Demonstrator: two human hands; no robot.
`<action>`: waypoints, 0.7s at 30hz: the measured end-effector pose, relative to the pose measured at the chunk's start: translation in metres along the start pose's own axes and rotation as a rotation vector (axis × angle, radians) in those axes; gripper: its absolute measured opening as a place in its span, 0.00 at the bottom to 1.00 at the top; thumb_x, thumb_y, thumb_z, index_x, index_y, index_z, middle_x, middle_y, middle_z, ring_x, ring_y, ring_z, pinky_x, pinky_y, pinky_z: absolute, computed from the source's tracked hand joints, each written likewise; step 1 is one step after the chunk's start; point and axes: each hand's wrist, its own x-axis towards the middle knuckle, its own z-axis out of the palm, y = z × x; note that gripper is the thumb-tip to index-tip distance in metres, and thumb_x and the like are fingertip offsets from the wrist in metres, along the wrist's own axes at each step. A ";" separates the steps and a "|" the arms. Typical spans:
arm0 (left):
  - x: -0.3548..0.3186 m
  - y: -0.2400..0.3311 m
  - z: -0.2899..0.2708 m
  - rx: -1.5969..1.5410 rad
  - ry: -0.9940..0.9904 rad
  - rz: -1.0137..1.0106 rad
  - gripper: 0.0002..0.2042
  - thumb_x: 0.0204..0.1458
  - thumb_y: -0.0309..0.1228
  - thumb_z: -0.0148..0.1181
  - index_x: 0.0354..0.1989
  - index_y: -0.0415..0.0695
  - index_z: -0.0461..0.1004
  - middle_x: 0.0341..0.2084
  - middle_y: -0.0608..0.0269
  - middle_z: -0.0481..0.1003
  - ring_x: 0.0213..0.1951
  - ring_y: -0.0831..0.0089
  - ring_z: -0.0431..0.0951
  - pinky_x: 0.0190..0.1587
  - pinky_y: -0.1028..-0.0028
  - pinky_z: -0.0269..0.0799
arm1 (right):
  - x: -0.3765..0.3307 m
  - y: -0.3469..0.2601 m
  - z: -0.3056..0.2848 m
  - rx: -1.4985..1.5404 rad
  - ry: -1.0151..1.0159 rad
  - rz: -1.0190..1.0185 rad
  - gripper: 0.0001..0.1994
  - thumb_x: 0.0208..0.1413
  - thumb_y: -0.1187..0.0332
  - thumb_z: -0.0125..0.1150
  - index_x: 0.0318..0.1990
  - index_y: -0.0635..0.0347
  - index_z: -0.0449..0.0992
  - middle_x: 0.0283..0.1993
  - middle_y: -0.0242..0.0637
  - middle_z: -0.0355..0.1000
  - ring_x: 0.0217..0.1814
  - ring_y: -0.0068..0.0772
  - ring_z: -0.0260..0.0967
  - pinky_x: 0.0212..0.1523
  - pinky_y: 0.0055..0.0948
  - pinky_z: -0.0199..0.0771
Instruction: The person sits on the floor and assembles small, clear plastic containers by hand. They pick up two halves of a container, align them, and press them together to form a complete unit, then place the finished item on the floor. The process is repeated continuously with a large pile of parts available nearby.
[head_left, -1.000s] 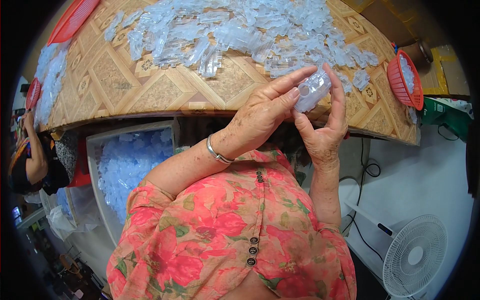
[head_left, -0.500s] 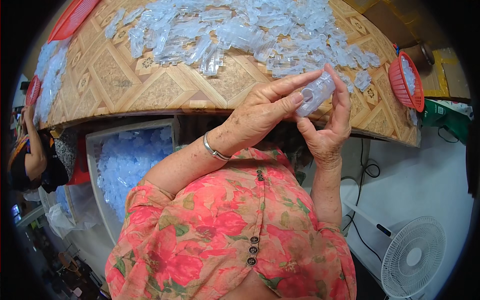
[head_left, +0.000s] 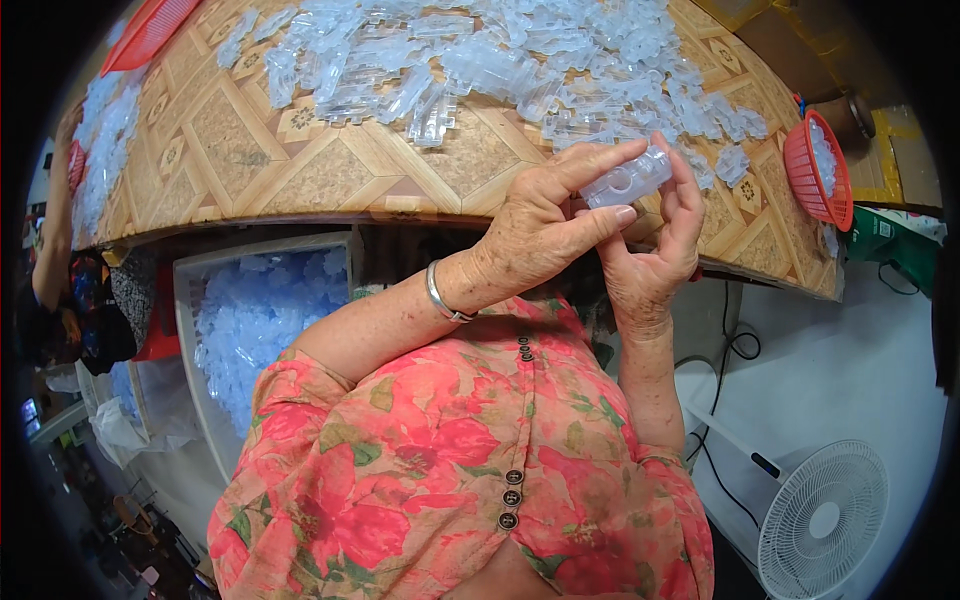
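A clear plastic piece (head_left: 632, 180) with a round opening in its side is held between my two hands above the table's near edge. My left hand (head_left: 548, 215), with a silver bangle at the wrist, grips it from the left, thumb below and fingers along the top. On the other side my right hand (head_left: 652, 265) has its fingertips at the piece's right end, its palm turned inward. Part of the piece is hidden behind the fingers. Beyond my hands, many similar clear plastic pieces (head_left: 470, 70) lie loosely piled on the wood-patterned table (head_left: 330, 185).
A red basket (head_left: 812, 185) of clear pieces stands at the table's right edge; another red basket (head_left: 150, 35) is at the far left. Left of my lap is a white-rimmed bin (head_left: 187, 320) of pieces. A white fan (head_left: 825, 520) stands lower right. A co-worker's arm (head_left: 52, 250) reaches in at left.
The clear plastic piece has been turned to lie more level, and my left thumb has slid lower, beneath it. The co-worker's arm at the left has reached farther up.
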 end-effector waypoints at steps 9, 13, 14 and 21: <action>0.004 0.008 -0.008 0.026 0.011 0.080 0.23 0.59 0.18 0.57 0.64 0.41 0.69 0.58 0.60 0.71 0.54 0.76 0.74 0.56 0.76 0.74 | 0.023 -0.049 -0.045 0.260 0.001 -0.153 0.09 0.54 0.68 0.63 0.41 0.58 0.73 0.40 0.36 0.70 0.39 0.33 0.65 0.45 0.34 0.68; 0.001 0.023 -0.003 -0.323 -0.049 -0.270 0.22 0.62 0.20 0.55 0.65 0.41 0.67 0.55 0.61 0.72 0.54 0.76 0.75 0.57 0.73 0.76 | 0.040 -0.117 -0.065 0.593 0.048 -0.452 0.10 0.57 0.63 0.60 0.24 0.51 0.71 0.19 0.22 0.66 0.20 0.20 0.58 0.39 0.28 0.64; 0.001 0.022 -0.003 -0.315 -0.021 -0.263 0.22 0.62 0.20 0.54 0.65 0.41 0.67 0.55 0.61 0.73 0.53 0.76 0.75 0.57 0.73 0.76 | 0.041 -0.126 -0.069 0.659 0.055 -0.560 0.09 0.58 0.66 0.60 0.25 0.53 0.72 0.19 0.24 0.69 0.19 0.18 0.60 0.40 0.25 0.67; 0.005 0.014 -0.004 -0.272 0.047 -0.167 0.22 0.63 0.22 0.54 0.66 0.42 0.66 0.52 0.60 0.74 0.52 0.73 0.77 0.57 0.71 0.77 | 0.044 -0.160 -0.078 1.334 -0.172 -0.673 0.15 0.59 0.76 0.53 0.18 0.58 0.66 0.14 0.24 0.58 0.19 0.15 0.61 0.68 0.25 0.58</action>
